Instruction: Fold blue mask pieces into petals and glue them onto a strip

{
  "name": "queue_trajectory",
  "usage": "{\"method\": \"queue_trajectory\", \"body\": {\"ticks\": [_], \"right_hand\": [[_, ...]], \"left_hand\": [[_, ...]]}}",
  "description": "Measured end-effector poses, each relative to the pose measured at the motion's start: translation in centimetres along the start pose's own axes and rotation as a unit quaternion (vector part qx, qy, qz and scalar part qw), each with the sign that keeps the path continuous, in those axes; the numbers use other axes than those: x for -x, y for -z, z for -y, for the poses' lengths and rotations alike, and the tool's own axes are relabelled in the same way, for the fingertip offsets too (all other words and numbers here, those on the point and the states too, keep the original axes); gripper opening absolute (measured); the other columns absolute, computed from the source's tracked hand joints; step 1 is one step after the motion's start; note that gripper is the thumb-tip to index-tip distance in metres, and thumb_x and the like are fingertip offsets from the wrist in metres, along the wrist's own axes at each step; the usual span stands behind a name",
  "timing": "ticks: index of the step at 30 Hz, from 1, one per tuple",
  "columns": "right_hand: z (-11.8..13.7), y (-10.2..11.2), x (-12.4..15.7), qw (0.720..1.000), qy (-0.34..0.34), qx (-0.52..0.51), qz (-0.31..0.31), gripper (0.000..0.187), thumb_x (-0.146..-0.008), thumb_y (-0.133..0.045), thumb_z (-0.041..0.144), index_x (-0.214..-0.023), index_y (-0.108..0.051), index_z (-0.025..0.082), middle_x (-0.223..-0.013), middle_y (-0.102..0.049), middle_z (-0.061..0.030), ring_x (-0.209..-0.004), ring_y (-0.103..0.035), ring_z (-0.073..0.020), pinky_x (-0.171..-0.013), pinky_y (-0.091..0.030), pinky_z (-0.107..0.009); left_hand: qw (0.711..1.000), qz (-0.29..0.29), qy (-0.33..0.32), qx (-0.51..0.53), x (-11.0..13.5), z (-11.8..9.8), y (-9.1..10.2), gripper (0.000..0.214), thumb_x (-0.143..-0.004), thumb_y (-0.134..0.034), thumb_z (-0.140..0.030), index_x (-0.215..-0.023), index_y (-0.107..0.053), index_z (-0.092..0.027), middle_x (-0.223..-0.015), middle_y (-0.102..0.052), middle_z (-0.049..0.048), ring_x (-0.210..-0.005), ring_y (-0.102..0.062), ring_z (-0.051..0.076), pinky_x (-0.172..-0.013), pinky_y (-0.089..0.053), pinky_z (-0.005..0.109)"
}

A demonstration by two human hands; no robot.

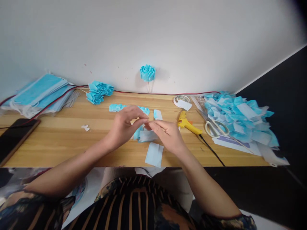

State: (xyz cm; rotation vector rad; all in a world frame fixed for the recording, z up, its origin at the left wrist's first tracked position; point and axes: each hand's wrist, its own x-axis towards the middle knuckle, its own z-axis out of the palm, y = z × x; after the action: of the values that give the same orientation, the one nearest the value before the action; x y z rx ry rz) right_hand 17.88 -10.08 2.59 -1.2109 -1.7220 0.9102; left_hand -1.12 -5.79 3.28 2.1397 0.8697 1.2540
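My left hand (126, 124) and my right hand (168, 134) meet above the middle of the table, fingertips pinched close together. Whatever lies between the fingers is too small or hidden to make out. Below them are blue and white pieces of mask fabric (146, 136), partly covered by my hands. A pale fabric rectangle (154, 155) lies nearer the table's front edge. Behind my left hand runs a row of blue fabric pieces (117, 107), and a small blue-and-white piece (157, 114) sits just beyond my fingertips.
On the right are a yellow glue gun (188, 124), scissors (216, 127), a tape roll (182, 101) and a heap of blue fabric pieces (240, 115). A blue fabric flower (147, 73) stands against the wall. Leftward lie more flowers (98, 92), face masks (40, 92) and a phone (16, 137).
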Motion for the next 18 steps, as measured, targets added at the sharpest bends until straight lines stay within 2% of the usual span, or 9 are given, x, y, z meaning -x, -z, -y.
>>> {"method": "queue_trajectory", "body": {"ticks": [3,7,10,14,16,18], "right_hand": [[0.5,0.1,-0.2,0.993,0.046,0.105,-0.037,0.026,-0.098,-0.056,0.036,-0.089,-0.077,0.023,-0.085,-0.078,-0.0019,-0.078,-0.070,-0.0165,-0.072,-0.049,-0.029],[0.5,-0.1,-0.4,0.977,0.095,0.189,-0.029,0.026,-0.098,-0.057,0.032,-0.083,-0.074,0.021,-0.079,-0.076,-0.0013,-0.071,-0.066,-0.0150,-0.067,-0.043,-0.028],[0.3,-0.3,0.0,0.945,0.147,0.291,-0.018,0.032,-0.100,-0.054,0.033,-0.076,-0.071,0.020,-0.071,-0.073,-0.0025,-0.066,-0.062,-0.0156,-0.065,-0.039,-0.030],[0.6,-0.2,1.1,0.895,0.223,0.386,0.021,0.039,-0.103,-0.048,0.031,-0.072,-0.070,0.019,-0.069,-0.072,-0.0035,-0.067,-0.062,-0.0166,-0.069,-0.039,-0.033],[1.0,-0.2,1.5,0.880,0.240,0.408,0.044,0.041,-0.103,-0.046,0.030,-0.072,-0.070,0.019,-0.068,-0.072,-0.0030,-0.067,-0.062,-0.0166,-0.069,-0.039,-0.033],[1.3,-0.4,1.7,0.874,0.245,0.415,0.058,0.041,-0.103,-0.045,0.029,-0.072,-0.070,0.019,-0.069,-0.073,-0.0033,-0.068,-0.063,-0.0167,-0.069,-0.040,-0.034]], "left_hand": [[0.994,0.012,0.065,0.085,0.4,-0.3,0.6,0.019,-0.092,-0.066,-0.036,-0.087,-0.073,-0.019,-0.084,-0.072,0.0050,-0.082,-0.063,0.018,-0.080,-0.049,0.032],[0.982,0.070,0.103,0.145,0.9,-0.6,0.6,0.019,-0.086,-0.073,-0.036,-0.086,-0.071,-0.018,-0.081,-0.070,0.0031,-0.079,-0.062,0.016,-0.077,-0.049,0.029],[0.982,0.086,0.115,0.123,1.4,-0.6,0.5,0.017,-0.085,-0.074,-0.031,-0.078,-0.066,-0.018,-0.077,-0.068,0.0016,-0.075,-0.061,0.015,-0.073,-0.046,0.027],[0.979,0.150,0.123,0.067,2.7,-0.6,0.8,0.013,-0.086,-0.073,-0.027,-0.077,-0.067,-0.019,-0.079,-0.071,0.0019,-0.076,-0.062,0.016,-0.076,-0.045,0.028],[0.977,0.170,0.126,0.040,3.4,-0.6,1.1,0.013,-0.087,-0.071,-0.027,-0.077,-0.067,-0.019,-0.079,-0.071,0.0020,-0.076,-0.062,0.016,-0.076,-0.044,0.029],[0.978,0.167,0.121,0.014,4.0,-0.7,1.3,0.014,-0.088,-0.069,-0.028,-0.077,-0.067,-0.020,-0.078,-0.071,0.0021,-0.076,-0.061,0.017,-0.075,-0.043,0.029]]}}
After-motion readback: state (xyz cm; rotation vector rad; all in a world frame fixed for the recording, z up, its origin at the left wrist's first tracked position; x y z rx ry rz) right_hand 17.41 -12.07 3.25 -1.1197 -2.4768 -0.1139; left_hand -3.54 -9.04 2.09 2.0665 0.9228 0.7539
